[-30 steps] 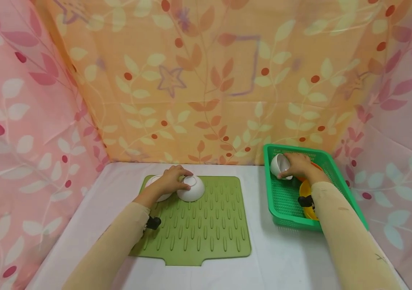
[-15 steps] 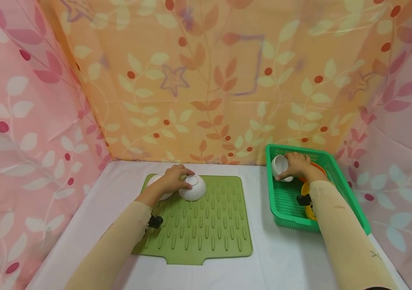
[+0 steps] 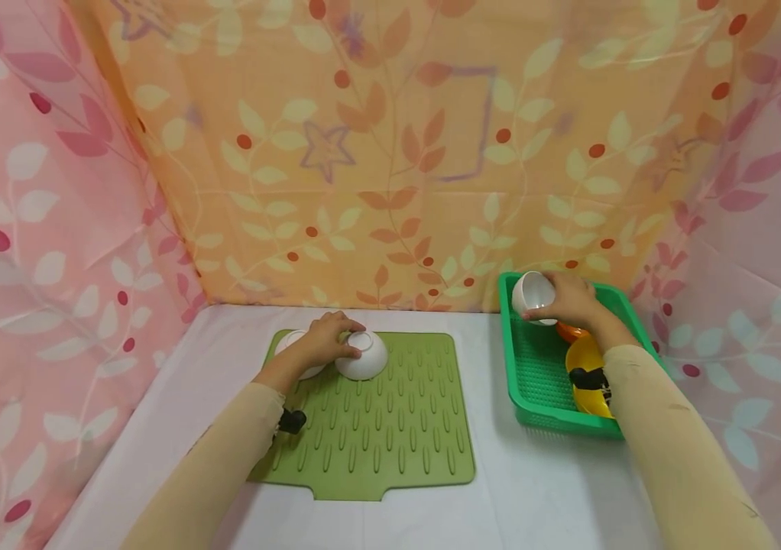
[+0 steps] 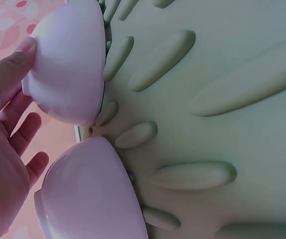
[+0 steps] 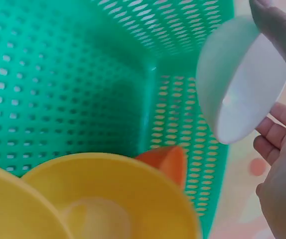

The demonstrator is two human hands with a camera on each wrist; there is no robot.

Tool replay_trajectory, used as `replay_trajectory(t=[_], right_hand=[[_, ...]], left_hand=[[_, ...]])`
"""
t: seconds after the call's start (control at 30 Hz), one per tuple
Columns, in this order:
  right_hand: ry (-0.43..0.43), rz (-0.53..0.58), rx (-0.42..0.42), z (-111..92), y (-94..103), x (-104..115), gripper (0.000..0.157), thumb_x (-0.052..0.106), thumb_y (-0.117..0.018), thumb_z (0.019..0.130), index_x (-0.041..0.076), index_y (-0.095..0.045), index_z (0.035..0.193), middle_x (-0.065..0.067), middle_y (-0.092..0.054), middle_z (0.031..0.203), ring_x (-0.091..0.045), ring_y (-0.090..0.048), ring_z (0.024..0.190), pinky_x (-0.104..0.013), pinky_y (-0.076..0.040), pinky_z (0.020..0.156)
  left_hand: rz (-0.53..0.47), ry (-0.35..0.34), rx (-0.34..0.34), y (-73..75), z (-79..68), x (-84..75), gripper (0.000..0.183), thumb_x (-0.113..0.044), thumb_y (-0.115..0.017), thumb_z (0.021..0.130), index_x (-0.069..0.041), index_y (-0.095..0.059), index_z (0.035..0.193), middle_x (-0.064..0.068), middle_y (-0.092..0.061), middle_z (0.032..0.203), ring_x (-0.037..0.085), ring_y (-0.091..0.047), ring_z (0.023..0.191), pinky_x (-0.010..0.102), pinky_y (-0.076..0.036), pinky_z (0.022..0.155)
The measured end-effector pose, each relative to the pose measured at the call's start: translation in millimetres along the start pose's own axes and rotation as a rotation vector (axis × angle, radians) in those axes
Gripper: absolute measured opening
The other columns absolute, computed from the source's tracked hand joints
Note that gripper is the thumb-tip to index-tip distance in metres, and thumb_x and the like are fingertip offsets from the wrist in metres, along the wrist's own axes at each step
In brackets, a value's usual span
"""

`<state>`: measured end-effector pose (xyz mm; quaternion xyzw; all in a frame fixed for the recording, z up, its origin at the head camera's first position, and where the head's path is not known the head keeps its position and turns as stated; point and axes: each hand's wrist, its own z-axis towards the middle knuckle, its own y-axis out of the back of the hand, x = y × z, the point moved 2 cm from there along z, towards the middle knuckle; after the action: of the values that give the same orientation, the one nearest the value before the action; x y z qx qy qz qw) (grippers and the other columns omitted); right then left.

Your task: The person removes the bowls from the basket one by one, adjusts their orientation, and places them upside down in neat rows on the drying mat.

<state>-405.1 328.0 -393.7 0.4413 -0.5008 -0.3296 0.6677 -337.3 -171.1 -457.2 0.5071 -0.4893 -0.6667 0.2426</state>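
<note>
On the green drying mat (image 3: 390, 412), two white bowls lie upside down side by side. My left hand (image 3: 325, 340) holds the right-hand white bowl (image 3: 366, 363) at its foot, between thumb and fingers. The other white bowl (image 4: 90, 194) is partly hidden under that hand in the head view. Over the far left corner of the green basket (image 3: 517, 389), my right hand (image 3: 569, 298) grips a third white bowl (image 3: 533, 296) by its rim, tilted with the inside showing. Beneath it in the basket are yellow bowls (image 5: 113, 184) and an orange dish (image 5: 168, 162).
A white cloth (image 3: 425, 519) covers the table under mat and basket. Patterned curtains (image 3: 363, 153) hang close behind and on both sides. The basket has raised walls near the right curtain.
My right hand has lifted the white bowl up from inside the basket toward its far rim, uncovering more of the yellow bowl. The left hand stays on its bowl.
</note>
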Motion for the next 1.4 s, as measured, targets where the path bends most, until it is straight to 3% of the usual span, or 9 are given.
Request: replay_trajectory(t=[0.27,0.4,0.57,0.83,1.13,1.27,1.4], right_hand=[[0.021,0.104,-0.079,-24.1,19.7,45.4,0.113,0.058,-0.088,0.073,0.005,-0.034,0.157,-0.024,-0.042,0.15,-0.047,-0.031,0.133,-0.07,-0.018,0.106],[0.075,0.134,-0.12,-38.6,24.4,79.0,0.112,0.053,-0.091,0.071,0.005,-0.036,0.156,-0.024,-0.042,0.151,-0.048,-0.028,0.138,-0.072,-0.014,0.109],[0.139,0.151,-0.139,-56.0,21.4,118.2,0.114,0.05,-0.095,0.067,0.007,-0.037,0.156,-0.022,-0.044,0.149,-0.045,-0.031,0.136,-0.069,-0.018,0.109],[0.268,0.12,-0.136,-73.8,-6.3,171.8,0.119,0.057,-0.096,0.059,0.012,-0.042,0.154,-0.015,-0.044,0.151,-0.038,-0.031,0.141,-0.064,-0.016,0.115],[0.368,0.118,-0.152,-82.8,-51.7,201.0,0.117,0.057,-0.097,0.056,0.011,-0.046,0.151,-0.009,-0.046,0.149,-0.032,-0.036,0.136,-0.058,-0.017,0.115],[0.398,0.097,-0.159,-83.6,-66.4,207.1,0.12,0.062,-0.095,0.056,0.013,-0.044,0.153,-0.008,-0.044,0.152,-0.03,-0.034,0.139,-0.059,-0.017,0.116],[0.415,0.082,-0.157,-84.3,-75.6,212.0,0.125,0.066,-0.094,0.056,0.009,-0.042,0.154,-0.009,-0.041,0.156,-0.032,-0.032,0.143,-0.059,-0.012,0.12]], left_hand=[[0.006,-0.004,-0.002,-0.9,-0.8,-0.9,0.056,-0.038,-0.08,0.089,-0.018,-0.065,0.139,0.008,-0.059,0.128,0.03,-0.049,0.121,0.053,-0.034,0.099],[0.009,-0.002,-0.011,0.0,-1.7,-1.1,0.057,-0.037,-0.08,0.089,-0.018,-0.064,0.14,0.007,-0.06,0.126,0.031,-0.048,0.122,0.053,-0.034,0.099],[0.032,0.006,-0.031,0.9,-3.2,-2.6,0.057,-0.036,-0.08,0.09,-0.016,-0.063,0.141,0.01,-0.06,0.128,0.034,-0.048,0.124,0.054,-0.035,0.097],[0.05,0.064,-0.08,0.5,-10.7,-3.6,0.058,-0.036,-0.08,0.09,-0.016,-0.063,0.141,0.011,-0.061,0.132,0.037,-0.047,0.127,0.056,-0.035,0.097],[0.016,0.075,-0.187,-1.8,-25.8,-13.9,0.053,-0.033,-0.079,0.091,-0.011,-0.065,0.137,0.013,-0.062,0.139,0.04,-0.049,0.128,0.059,-0.037,0.097],[-0.093,0.045,-0.22,-1.6,-38.1,-20.0,0.054,-0.038,-0.075,0.094,-0.012,-0.063,0.14,0.011,-0.059,0.143,0.038,-0.047,0.133,0.061,-0.036,0.105],[-0.342,0.028,-0.193,3.5,-52.4,-39.1,0.056,-0.047,-0.068,0.097,-0.014,-0.06,0.142,0.007,-0.06,0.144,0.033,-0.049,0.138,0.057,-0.038,0.112]])
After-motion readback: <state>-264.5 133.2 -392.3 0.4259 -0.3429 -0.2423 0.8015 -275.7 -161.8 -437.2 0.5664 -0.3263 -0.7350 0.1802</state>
